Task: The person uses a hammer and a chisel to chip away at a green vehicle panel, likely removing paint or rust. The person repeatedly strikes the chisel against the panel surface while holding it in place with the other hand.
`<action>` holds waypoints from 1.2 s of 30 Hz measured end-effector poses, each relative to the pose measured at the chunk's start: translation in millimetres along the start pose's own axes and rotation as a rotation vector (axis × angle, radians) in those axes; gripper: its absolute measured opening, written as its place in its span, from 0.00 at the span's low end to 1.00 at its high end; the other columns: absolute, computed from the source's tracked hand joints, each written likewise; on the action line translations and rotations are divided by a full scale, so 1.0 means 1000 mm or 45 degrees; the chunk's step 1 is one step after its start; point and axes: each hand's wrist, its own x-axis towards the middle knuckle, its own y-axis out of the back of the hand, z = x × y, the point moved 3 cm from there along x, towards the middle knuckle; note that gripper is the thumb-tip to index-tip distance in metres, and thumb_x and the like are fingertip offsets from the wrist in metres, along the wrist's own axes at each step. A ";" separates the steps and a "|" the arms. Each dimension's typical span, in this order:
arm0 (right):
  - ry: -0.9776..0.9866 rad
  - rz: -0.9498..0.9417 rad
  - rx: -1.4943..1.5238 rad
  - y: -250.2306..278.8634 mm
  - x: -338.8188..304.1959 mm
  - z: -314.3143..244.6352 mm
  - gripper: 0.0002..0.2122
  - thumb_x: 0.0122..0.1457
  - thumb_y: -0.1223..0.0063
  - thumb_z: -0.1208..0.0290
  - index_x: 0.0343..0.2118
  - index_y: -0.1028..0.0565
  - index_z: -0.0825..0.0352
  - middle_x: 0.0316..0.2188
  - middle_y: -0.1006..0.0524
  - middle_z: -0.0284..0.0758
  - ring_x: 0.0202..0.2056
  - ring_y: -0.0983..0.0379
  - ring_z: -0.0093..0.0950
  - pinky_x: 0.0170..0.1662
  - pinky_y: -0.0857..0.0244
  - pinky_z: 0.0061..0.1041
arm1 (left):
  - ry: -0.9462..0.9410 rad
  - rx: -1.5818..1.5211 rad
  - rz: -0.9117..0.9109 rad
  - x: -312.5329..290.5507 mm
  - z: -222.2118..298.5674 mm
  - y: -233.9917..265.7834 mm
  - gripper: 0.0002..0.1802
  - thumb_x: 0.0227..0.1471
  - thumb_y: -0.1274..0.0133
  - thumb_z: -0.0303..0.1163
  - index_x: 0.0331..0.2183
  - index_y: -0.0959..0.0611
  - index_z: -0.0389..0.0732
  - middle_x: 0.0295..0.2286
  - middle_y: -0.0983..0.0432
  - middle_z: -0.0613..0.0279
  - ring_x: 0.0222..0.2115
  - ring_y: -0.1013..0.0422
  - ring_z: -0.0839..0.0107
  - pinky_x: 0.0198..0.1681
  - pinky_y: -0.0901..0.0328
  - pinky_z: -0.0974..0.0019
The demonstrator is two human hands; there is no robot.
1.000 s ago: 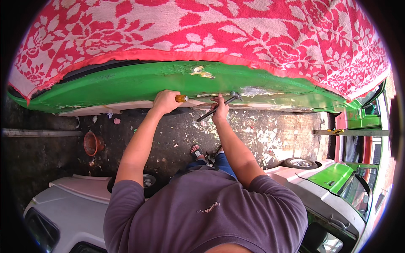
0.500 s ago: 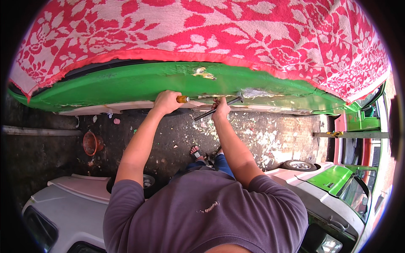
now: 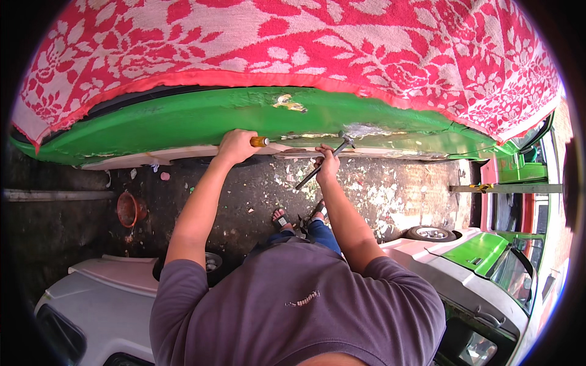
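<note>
Paint flakes and pale scraps litter the dark floor [image 3: 244, 204] between two rows of parked vehicles, thickest toward its right end. Fingers of the left hand [image 3: 237, 146] wrap fully round an amber handle [image 3: 259, 141]; only its butt juts out, pointing right, and whatever it carries beyond the palm is hidden. Fingers of the right hand [image 3: 328, 163] curl about the shaft of a dark hammer [image 3: 309, 177], gripping it between the middle and the head. The hammer slants, its head up and right of those fingers, its free end down and left over the floor. That head stands apart from the handle's butt, near the lower edge of a green panel [image 3: 183, 119]; whether it touches the panel I cannot tell.

The step in hand looks like hammering a hand-held tool against the bodywork, caught between blows. Another stroke would call for a steady left grip, the tool square to its spot, and the hammer head brought leftward onto the butt, clear of the knuckles.

Further out, a chipped yellowish patch [image 3: 290, 104] sits near the panel's upper edge, and a silvery scraped area [image 3: 366, 130] shows to the right. Above that edge hangs a red-and-pink floral cloth [image 3: 274, 36]. An orange bucket [image 3: 128, 210] stands toward the floor's left end.
</note>
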 end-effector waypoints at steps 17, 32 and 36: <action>0.035 0.062 0.108 -0.033 0.004 -0.006 0.16 0.54 0.40 0.60 0.34 0.32 0.67 0.30 0.24 0.40 0.13 0.38 0.22 0.15 0.44 0.23 | -0.011 0.021 0.026 -0.001 0.000 0.000 0.14 0.40 0.38 0.39 0.25 0.18 0.39 0.23 0.23 0.50 0.26 0.27 0.51 0.31 0.33 0.54; -0.038 0.448 0.113 -0.058 0.005 -0.018 0.17 0.49 0.40 0.62 0.27 0.36 0.68 0.17 0.28 0.38 0.10 0.41 0.23 0.13 0.47 0.25 | 0.003 0.008 0.001 0.000 -0.001 0.000 0.13 0.40 0.38 0.39 0.25 0.18 0.39 0.23 0.23 0.50 0.25 0.27 0.51 0.30 0.33 0.54; -0.031 0.446 0.138 -0.059 0.003 -0.019 0.16 0.49 0.41 0.63 0.26 0.36 0.67 0.16 0.29 0.37 0.10 0.41 0.23 0.13 0.48 0.25 | -0.021 0.007 0.051 -0.001 -0.002 -0.001 0.13 0.38 0.37 0.37 0.24 0.19 0.38 0.22 0.24 0.51 0.24 0.27 0.53 0.29 0.34 0.56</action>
